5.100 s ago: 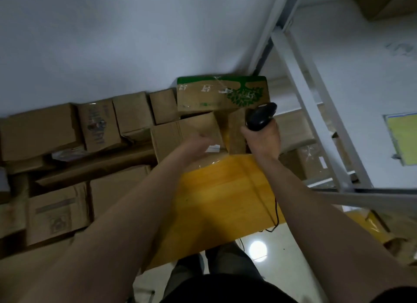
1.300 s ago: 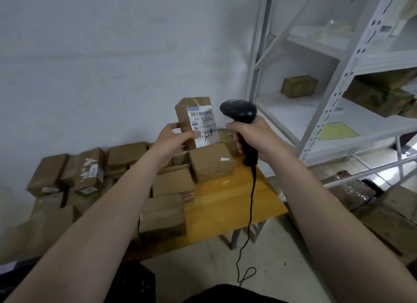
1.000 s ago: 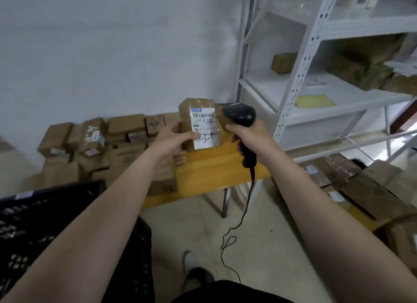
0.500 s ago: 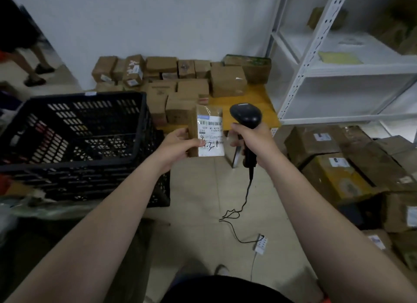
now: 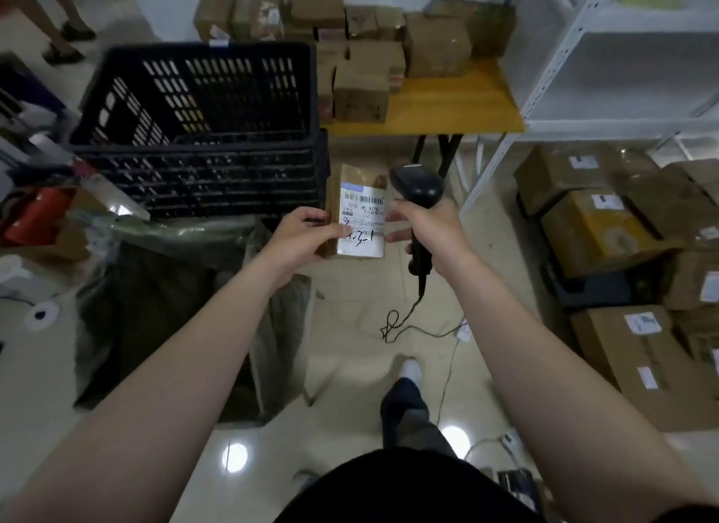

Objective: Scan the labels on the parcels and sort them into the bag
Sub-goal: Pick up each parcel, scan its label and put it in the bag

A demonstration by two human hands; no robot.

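My left hand [image 5: 301, 236] grips a small brown parcel [image 5: 356, 189] by its left edge, thumb on the white barcode label [image 5: 363, 221], which faces me. My right hand [image 5: 432, 226] grips the handle of a black corded scanner [image 5: 418, 182], its head just right of the parcel, and one finger of that hand touches the label's right edge. A dark green bag [image 5: 186, 308] stands open on the floor, below and left of the parcel. More brown parcels [image 5: 362, 55] are piled on the yellow table [image 5: 447, 106] ahead.
A black plastic crate [image 5: 202, 125] stands left of the table, behind the bag. White metal shelving [image 5: 622, 75] rises at the right. Large cardboard boxes [image 5: 630, 289] crowd the floor at the right. The scanner cable [image 5: 404, 320] trails on the tiled floor. A person's legs [image 5: 58, 24] show top left.
I have stepped back from the table with the parcel and scanner in hand, and my view has tilted down. The green bag has come into view below the crate.
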